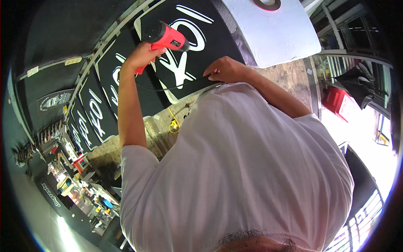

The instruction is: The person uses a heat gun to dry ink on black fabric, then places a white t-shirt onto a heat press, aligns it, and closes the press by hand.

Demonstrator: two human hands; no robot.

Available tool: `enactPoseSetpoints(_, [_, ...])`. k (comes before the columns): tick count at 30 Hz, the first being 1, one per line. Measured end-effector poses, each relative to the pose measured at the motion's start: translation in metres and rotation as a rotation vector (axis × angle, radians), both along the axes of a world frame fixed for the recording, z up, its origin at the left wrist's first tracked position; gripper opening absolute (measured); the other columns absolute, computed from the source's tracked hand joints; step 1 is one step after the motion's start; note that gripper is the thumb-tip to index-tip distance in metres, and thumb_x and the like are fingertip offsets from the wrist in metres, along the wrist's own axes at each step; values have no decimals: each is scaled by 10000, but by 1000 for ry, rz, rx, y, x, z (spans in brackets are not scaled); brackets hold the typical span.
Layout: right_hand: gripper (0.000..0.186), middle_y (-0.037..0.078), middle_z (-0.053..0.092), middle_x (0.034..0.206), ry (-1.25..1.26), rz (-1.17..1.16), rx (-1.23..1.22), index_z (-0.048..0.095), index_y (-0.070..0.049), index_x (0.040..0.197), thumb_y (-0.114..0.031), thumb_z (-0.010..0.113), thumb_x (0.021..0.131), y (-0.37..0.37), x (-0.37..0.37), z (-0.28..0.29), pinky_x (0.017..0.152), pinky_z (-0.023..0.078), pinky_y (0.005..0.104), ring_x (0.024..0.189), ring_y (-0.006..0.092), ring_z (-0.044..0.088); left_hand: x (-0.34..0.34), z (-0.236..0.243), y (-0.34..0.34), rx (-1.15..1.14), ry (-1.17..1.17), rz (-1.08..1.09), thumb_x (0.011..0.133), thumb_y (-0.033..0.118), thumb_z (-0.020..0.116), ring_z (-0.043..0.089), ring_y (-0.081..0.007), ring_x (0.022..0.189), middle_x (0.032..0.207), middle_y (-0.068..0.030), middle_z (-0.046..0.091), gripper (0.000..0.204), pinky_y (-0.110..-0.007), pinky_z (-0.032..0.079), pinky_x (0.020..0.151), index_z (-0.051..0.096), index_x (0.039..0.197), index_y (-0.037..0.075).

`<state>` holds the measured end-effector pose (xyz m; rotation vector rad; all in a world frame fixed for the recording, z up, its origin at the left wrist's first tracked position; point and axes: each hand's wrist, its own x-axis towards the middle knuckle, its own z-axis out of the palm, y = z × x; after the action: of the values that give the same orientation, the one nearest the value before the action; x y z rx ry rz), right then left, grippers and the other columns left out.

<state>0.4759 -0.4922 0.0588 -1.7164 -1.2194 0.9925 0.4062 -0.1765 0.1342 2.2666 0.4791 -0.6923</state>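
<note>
My left hand [142, 55] is closed round the handle of a red heat gun [170, 38]. The gun has a black rear end, and its metal nozzle points right, above a black panel [218, 31] with white brush-style lettering. From the bottom of the handle a dark cord [168, 89] runs across the panel's near part to my right hand [228, 69]. That hand is by the panel's near right edge, its fingers curled and pinched on the cord. Part of the grip is hidden behind the fingers.
More black lettered panels [90, 111] stand in a row to the left. A white-covered block [273, 33] is at the far right, with a tape roll [267, 4] on it. A yellow cord [174, 126] lies below the panel. A red container [336, 103] stands on the right.
</note>
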Motion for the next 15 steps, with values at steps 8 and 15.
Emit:
enactPoseSetpoints(8, [258, 127, 732, 996, -21, -97, -17, 741, -80, 1069, -145, 683, 827, 16, -19, -8, 826, 545, 355, 884, 261, 697, 22, -13, 20, 63, 22, -167, 895, 338, 688, 589, -135, 685, 830, -37, 656, 397, -314, 495, 637, 659, 1219, 109])
enactPoseSetpoints(15, [266, 118, 718, 938, -9, -53, -9, 741, -81, 1089, -127, 686, 833, 23, -18, -11, 774, 535, 328, 790, 217, 665, 32, -5, 33, 18, 44, -156, 882, 339, 687, 542, -131, 596, 763, -24, 588, 380, -299, 467, 556, 648, 1157, 80])
